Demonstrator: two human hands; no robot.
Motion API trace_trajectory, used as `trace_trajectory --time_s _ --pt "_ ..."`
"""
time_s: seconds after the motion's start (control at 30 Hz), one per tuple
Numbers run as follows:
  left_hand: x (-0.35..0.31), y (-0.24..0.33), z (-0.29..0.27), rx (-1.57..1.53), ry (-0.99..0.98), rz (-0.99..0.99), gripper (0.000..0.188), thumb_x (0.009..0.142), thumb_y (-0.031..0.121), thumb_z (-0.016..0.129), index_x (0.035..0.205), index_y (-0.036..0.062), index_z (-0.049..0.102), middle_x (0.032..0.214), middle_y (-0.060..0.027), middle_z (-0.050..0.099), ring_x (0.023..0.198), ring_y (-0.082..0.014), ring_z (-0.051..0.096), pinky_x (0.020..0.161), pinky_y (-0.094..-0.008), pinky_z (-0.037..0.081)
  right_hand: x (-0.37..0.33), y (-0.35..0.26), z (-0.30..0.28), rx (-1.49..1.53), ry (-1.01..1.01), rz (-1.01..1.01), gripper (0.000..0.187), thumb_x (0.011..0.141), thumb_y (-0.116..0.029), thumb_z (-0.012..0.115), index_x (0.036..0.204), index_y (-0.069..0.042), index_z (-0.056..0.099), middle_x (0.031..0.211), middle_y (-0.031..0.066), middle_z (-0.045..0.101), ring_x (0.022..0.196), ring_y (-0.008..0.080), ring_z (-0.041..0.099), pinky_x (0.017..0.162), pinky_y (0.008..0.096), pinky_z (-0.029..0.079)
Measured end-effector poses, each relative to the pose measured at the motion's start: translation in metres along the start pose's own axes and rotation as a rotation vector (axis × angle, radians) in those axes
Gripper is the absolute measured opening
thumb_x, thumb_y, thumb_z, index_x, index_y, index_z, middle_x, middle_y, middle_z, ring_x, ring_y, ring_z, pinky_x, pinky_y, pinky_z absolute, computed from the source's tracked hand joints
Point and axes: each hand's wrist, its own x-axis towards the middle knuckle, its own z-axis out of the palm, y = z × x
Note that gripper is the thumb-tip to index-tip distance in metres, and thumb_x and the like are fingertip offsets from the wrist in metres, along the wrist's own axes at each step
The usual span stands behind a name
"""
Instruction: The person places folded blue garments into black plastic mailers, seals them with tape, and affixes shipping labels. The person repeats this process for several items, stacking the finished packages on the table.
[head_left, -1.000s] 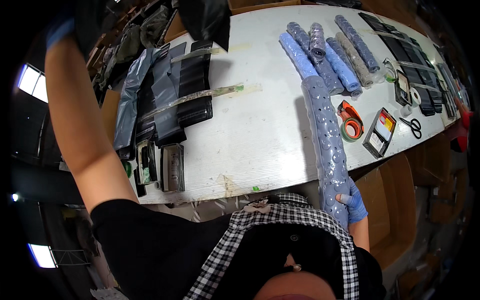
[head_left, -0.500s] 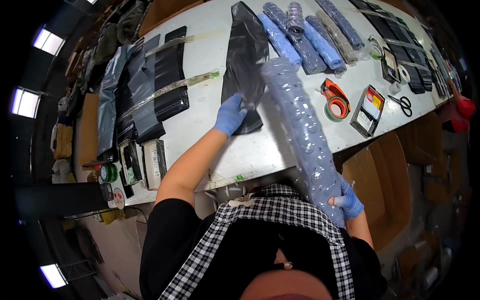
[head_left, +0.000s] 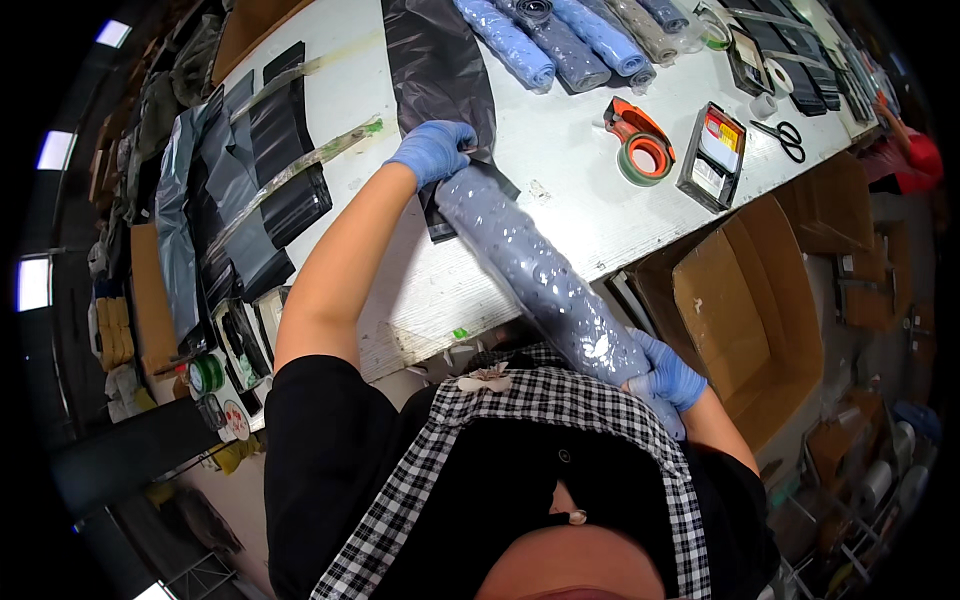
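My left hand (head_left: pixel 436 152), in a blue glove, has its fingers closed on the edge of a black plastic bag (head_left: pixel 440 70) that lies flat on the white table (head_left: pixel 545 205). Held in my right hand (head_left: pixel 668 372), also gloved in blue, is a grey-blue rolled mat (head_left: pixel 545 270) with a shiny, bumpy surface. The roll slants from my body up to the left. Its far end lies over the near part of the bag, right beside my left fingers. Whether that end is inside the bag's mouth I cannot make out.
Several rolled mats (head_left: pixel 510 45) lie at the back. To the right are an orange tape dispenser (head_left: pixel 640 145), a black box (head_left: pixel 713 155) and scissors (head_left: pixel 783 138). Strapped dark bags (head_left: pixel 285 150) cover the left. Cardboard boxes (head_left: pixel 745 310) stand below the right edge. Another person (head_left: pixel 910 160) is at far right.
The roll's far end has swung left and down to the bag beside my left hand. My left hand has moved from the bag's surface to its edge. The whole view has shifted.
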Motion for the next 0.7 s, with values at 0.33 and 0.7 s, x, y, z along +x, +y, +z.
trace_trajectory --time_s 0.33,0.7 --pt "-0.055 0.060 0.026 -0.047 0.547 0.191 0.054 0.075 0.013 0.068 0.127 0.0107 0.055 0.120 -0.0171 0.057 0.115 -0.0357 0.052 0.098 -0.0428 0.044 0.025 -0.007 0.015 0.079 0.099 0.015 0.099 0.057 -0.011 0.089 0.142 0.002 0.040 0.126 0.0119 0.059 0.119 0.0228 0.053 0.107 0.0327 0.038" --pt "-0.095 0.011 0.132 -0.519 0.332 -0.395 0.014 0.095 0.012 0.049 0.095 0.0009 0.058 0.071 -0.0126 0.062 0.060 -0.0196 0.060 0.063 -0.0327 0.051 0.098 -0.034 0.024 -0.535 0.284 -0.071 0.099 0.060 -0.020 0.086 0.144 0.001 0.036 0.129 0.0170 0.057 0.122 0.0289 0.054 0.104 0.0335 0.042"
